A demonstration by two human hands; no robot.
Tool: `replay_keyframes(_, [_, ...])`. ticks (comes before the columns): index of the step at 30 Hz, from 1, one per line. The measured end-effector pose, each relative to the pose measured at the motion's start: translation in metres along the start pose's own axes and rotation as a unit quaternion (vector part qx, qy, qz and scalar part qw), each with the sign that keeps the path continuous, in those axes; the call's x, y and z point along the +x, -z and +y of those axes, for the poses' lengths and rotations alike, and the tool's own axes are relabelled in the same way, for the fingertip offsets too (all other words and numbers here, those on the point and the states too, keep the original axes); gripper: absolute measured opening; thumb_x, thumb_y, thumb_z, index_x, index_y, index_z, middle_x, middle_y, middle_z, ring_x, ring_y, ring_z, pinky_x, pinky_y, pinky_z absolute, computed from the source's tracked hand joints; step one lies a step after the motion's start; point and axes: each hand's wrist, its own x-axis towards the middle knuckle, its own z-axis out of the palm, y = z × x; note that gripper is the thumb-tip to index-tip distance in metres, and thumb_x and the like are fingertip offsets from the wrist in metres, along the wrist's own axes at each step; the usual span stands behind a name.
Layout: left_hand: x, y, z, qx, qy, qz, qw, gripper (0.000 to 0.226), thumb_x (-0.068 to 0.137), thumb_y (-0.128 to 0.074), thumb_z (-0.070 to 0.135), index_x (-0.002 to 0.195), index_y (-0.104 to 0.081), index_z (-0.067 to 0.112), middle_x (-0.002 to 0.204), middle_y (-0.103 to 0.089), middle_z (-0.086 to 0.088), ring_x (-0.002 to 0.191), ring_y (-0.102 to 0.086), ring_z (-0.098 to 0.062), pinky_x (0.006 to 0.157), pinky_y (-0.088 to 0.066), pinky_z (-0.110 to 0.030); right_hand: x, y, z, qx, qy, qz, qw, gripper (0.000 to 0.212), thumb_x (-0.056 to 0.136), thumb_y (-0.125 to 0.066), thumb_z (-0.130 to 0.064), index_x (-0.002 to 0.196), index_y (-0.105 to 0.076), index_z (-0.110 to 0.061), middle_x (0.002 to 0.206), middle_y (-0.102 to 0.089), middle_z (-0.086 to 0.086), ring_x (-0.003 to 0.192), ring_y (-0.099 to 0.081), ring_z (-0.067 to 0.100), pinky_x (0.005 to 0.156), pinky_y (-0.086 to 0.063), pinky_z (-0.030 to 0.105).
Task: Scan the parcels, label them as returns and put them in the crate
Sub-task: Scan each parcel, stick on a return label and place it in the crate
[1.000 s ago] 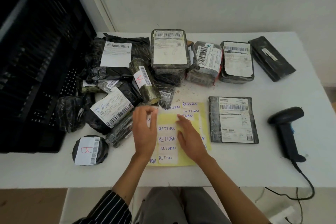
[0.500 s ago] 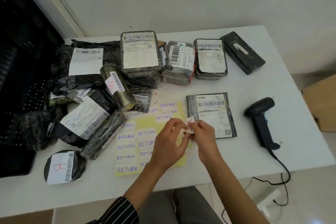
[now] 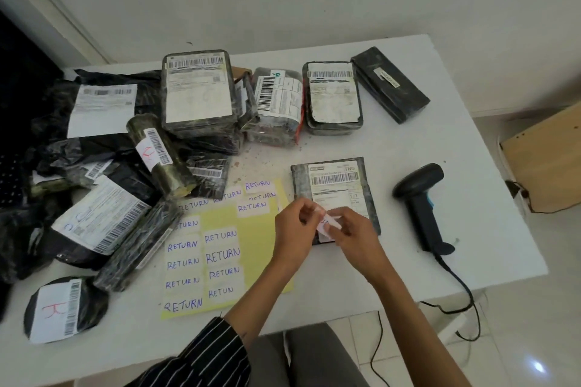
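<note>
We're pinching a small white return label [image 3: 327,225] btwn both hands. The left hand [image 3: 294,229] is curling thumb and fingertips on its upper end, and the right hand [image 3: 356,237] is gripping the lower end. The hands are meeting at the label, over the near edge of a flat black parcel [image 3: 333,185]. That parcel is lying alone on the tabletop [image 3: 471,151], shipping slip facing up. We can't read the label's writing.

Just left of the parcel, a yellow backing sheet [image 3: 251,229] is lying flat w/ handwritten RETURN stickers on it; some slots are showing bare yellow. The remaining parcels [image 3: 198,88] are sitting in a heap across the far and left side, barcodes mostly up. A round one w/ a red mark [image 3: 63,308] is lying apart at the near-left. The barcode scanner [image 3: 421,204] is lying to the right of the flat parcel, cable trailing off the near edge. The black crate [image 3: 12,173] is showing only partly at far left.
</note>
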Motion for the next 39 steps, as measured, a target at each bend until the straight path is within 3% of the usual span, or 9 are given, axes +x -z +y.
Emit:
replay_keyframes(2, [0.002,-0.005,-0.001,-0.021,0.018,0.03,0.999,0.014,0.089,-0.062,0.008,0.078,-0.061,0.018,0.074,-0.063,0.012,0.066,-0.056,0.004,0.067,-0.051,-0.02,0.002,0.001,0.005,0.059,-0.041,0.052,0.996,0.017,0.089,-0.064,-0.013,0.105,-0.058,-0.015,0.086,-0.063,0.015,0.078,-0.059,0.02,0.071,-0.049,0.028])
replay_keyframes(7, [0.008,-0.017,-0.002,-0.086,0.062,0.031,0.994,0.01,0.09,-0.061,0.008,0.084,-0.063,0.016,0.089,-0.067,-0.001,0.081,-0.065,-0.015,0.071,-0.054,-0.022,0.012,0.011,0.005,0.149,-0.067,0.098,0.982,0.005,0.089,-0.062,-0.007,0.085,-0.06,-0.006,0.083,-0.065,0.01,0.065,-0.054,0.012,0.057,-0.046,0.016])
replay_keyframes(10, [0.016,-0.026,-0.007,-0.021,0.061,0.066,0.996,0.005,0.09,-0.063,0.015,0.088,-0.066,0.019,0.093,-0.066,-0.005,0.077,-0.062,-0.01,0.071,-0.051,-0.018,0.023,0.015,0.006,0.114,-0.036,0.129,0.984,0.01,0.091,-0.058,-0.007,0.081,-0.058,-0.01,0.082,-0.064,0.006,0.067,-0.055,0.012,0.064,-0.047,0.02])
replay_keyframes(14, [0.026,-0.035,-0.004,0.032,0.013,0.1,0.994,0.009,0.088,-0.062,0.004,0.092,-0.067,0.01,0.083,-0.063,-0.007,0.069,-0.054,-0.008,0.064,-0.041,-0.007,0.038,0.018,0.004,0.012,0.018,0.145,0.989,0.006,0.091,-0.056,-0.003,0.087,-0.056,-0.007,0.077,-0.059,-0.001,0.067,-0.053,0.004,0.061,-0.043,0.007])
replay_keyframes(19, [0.033,-0.041,-0.006,0.101,-0.016,0.097,0.99,0.02,0.087,-0.062,0.001,0.104,-0.063,0.009,0.079,-0.054,0.003,0.075,-0.054,-0.018,0.072,-0.05,-0.031,0.047,0.015,0.01,-0.057,0.049,0.162,0.984,0.008,0.091,-0.054,-0.002,0.086,-0.052,-0.008,0.076,-0.057,0.001,0.064,-0.05,0.011,0.058,-0.04,0.011])
replay_keyframes(23, [0.034,-0.042,-0.009,0.18,-0.053,0.087,0.978,0.009,0.089,-0.06,0.008,0.098,-0.06,0.009,0.091,-0.057,0.0,0.09,-0.052,-0.019,0.072,-0.044,-0.027,0.048,0.01,0.013,-0.102,0.042,0.166,0.98,0.01,0.089,-0.053,-0.003,0.096,-0.048,-0.009,0.078,-0.056,0.001,0.065,-0.049,0.013,0.058,-0.038,0.024])
replay_keyframes(26, [0.032,-0.044,-0.01,0.239,-0.063,0.084,0.965,0.017,0.09,-0.059,0.013,0.107,-0.057,0.009,0.103,-0.057,-0.005,0.099,-0.05,-0.02,0.072,-0.048,-0.035,0.049,0.014,0.013,-0.128,0.017,0.168,0.977,0.027,0.088,-0.06,-0.013,0.104,-0.039,-0.015,0.083,-0.056,0.0,0.071,-0.053,0.017,0.06,-0.036,0.027])
replay_keyframes(32, [0.041,-0.04,-0.006,0.278,-0.029,0.087,0.956,0.025,0.092,-0.06,0.028,0.105,-0.051,0.009,0.109,-0.043,-0.006,0.079,-0.052,-0.017,0.057,-0.037,-0.029,0.055,0.017,0.008,-0.19,-0.019,0.205,0.96,0.047,0.085,-0.065,-0.045,0.098,-0.029,-0.019,0.084,-0.055,-0.007,0.067,-0.052,0.017,0.06,-0.037,0.029])
replay_keyframes(39, [0.043,-0.022,-0.017,0.252,-0.093,0.011,0.963,0.024,0.094,-0.055,0.015,0.118,-0.055,0.009,0.106,-0.041,0.001,0.078,-0.049,-0.009,0.066,-0.051,-0.03,0.057,0.019,0.023,-0.159,0.025,0.207,0.965,0.024,0.095,-0.055,-0.028,0.102,-0.035,-0.017,0.075,-0.057,-0.005,0.062,-0.052,0.015,0.059,-0.037,0.027])
